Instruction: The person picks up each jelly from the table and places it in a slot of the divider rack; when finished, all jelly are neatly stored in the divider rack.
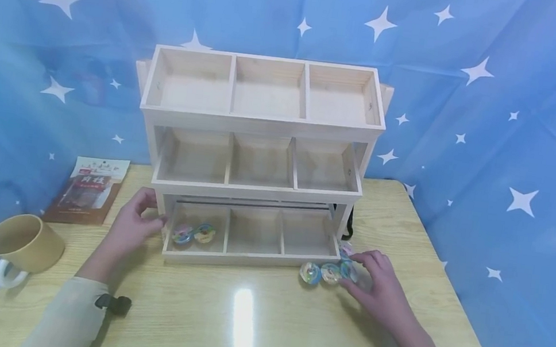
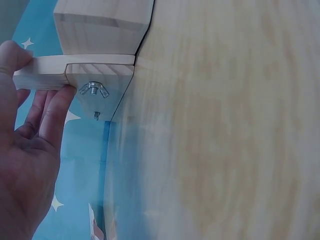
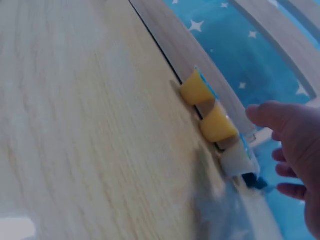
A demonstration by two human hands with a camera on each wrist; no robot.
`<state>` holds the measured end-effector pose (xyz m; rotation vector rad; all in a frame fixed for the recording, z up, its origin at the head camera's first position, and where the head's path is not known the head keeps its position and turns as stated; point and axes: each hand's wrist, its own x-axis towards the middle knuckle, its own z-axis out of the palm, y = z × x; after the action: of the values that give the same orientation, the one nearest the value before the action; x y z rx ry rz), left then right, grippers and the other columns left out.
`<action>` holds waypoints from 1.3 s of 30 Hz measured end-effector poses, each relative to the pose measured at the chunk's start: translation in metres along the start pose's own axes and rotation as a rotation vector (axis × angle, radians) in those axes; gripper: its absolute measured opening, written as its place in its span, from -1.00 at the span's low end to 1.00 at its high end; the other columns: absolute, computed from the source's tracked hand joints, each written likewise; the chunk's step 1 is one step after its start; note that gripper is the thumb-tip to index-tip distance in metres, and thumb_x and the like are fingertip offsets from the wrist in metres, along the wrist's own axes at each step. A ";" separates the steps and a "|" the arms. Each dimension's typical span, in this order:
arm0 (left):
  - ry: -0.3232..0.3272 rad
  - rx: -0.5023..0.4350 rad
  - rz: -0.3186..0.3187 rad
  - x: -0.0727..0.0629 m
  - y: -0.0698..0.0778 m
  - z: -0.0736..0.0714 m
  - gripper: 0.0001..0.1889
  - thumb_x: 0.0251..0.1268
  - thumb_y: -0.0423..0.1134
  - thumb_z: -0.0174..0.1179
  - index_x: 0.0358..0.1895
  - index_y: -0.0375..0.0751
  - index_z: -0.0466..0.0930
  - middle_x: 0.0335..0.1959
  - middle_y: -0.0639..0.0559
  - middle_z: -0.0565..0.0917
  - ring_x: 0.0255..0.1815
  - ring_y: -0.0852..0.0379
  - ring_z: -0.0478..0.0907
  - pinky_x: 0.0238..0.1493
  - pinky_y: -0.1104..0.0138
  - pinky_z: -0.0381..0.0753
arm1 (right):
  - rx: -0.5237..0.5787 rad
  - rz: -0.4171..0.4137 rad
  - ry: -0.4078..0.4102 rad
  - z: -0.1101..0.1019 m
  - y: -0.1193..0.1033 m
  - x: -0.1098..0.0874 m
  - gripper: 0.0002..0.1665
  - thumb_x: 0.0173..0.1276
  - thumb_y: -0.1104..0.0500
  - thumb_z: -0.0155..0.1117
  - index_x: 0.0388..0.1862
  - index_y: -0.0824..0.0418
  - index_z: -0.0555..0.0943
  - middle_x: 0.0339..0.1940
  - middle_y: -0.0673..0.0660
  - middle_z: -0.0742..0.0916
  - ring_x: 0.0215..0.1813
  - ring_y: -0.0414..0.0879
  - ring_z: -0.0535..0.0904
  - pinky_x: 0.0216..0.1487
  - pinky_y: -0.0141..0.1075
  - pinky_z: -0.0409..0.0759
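A pale three-tier wooden rack with divided trays stands on the table. My left hand is at its lower left side; in the left wrist view, thumb and fingers pinch a wooden upright of the rack, close to a wing nut. Two small lidded jelly cups lie in the left compartment of the bottom tray. Several more cups stand on the table by the tray's right front corner, with yellow cups and a white one in the right wrist view. My right hand reaches over them, fingers spread apart.
A tan mug with a white handle stands at the left. Behind it lies a brown and white packet. A blue curtain with white stars hangs behind and beside the wooden table.
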<state>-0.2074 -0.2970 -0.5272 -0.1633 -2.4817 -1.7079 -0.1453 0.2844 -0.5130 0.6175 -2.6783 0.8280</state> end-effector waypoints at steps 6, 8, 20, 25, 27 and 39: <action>0.003 -0.011 0.004 -0.001 -0.002 -0.002 -0.54 0.43 -0.48 0.37 0.31 -0.28 0.49 0.24 -0.26 0.67 0.22 0.10 0.56 0.50 -0.45 0.28 | -0.020 0.041 -0.035 0.003 0.005 -0.004 -0.35 0.28 0.13 0.73 0.28 0.26 0.67 0.09 0.13 0.69 0.17 0.02 0.54 0.13 0.10 0.67; 0.000 -0.009 0.006 -0.001 -0.002 -0.001 -0.54 0.43 -0.48 0.37 0.32 -0.28 0.49 0.23 -0.25 0.67 0.23 0.11 0.57 0.50 -0.45 0.29 | -0.023 0.056 -0.048 0.003 0.006 -0.005 -0.36 0.30 0.13 0.71 0.30 0.25 0.66 0.08 0.13 0.68 0.16 0.01 0.53 0.12 0.12 0.68; -0.001 -0.017 0.007 -0.001 0.002 -0.001 -0.52 0.42 -0.48 0.38 0.34 -0.27 0.50 0.26 -0.28 0.67 0.24 0.11 0.55 0.51 -0.46 0.26 | -0.019 0.090 -0.088 0.007 0.008 -0.005 -0.44 0.29 0.20 0.68 0.24 0.20 0.70 0.07 0.06 0.68 0.15 -0.03 0.51 0.13 0.04 0.65; 0.000 -0.013 0.011 -0.001 0.003 0.000 -0.52 0.42 -0.48 0.38 0.33 -0.26 0.51 0.25 -0.26 0.67 0.24 0.12 0.55 0.50 -0.46 0.27 | -0.042 0.070 -0.081 0.008 0.009 -0.004 -0.48 0.27 0.22 0.69 0.19 0.20 0.73 0.06 0.03 0.70 0.10 -0.06 0.51 0.06 -0.04 0.64; 0.000 -0.013 0.007 -0.001 0.004 0.000 -0.53 0.41 -0.49 0.38 0.33 -0.26 0.51 0.25 -0.26 0.67 0.24 0.11 0.55 0.51 -0.45 0.27 | -0.044 0.074 -0.084 0.008 0.008 -0.004 -0.47 0.26 0.23 0.70 0.19 0.20 0.73 0.06 0.03 0.70 0.11 -0.06 0.51 0.07 -0.03 0.64; -0.001 -0.010 0.004 -0.001 0.002 -0.001 -0.52 0.42 -0.48 0.38 0.34 -0.26 0.50 0.26 -0.24 0.67 0.24 0.11 0.55 0.47 -0.37 0.38 | -0.042 0.118 -0.076 0.006 0.009 -0.004 -0.41 0.15 0.26 0.71 0.17 0.26 0.72 0.12 0.12 0.73 0.20 0.12 0.59 0.26 0.20 0.65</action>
<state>-0.2060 -0.2969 -0.5248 -0.1693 -2.4722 -1.7191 -0.1464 0.2885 -0.5235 0.4950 -2.8168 0.7904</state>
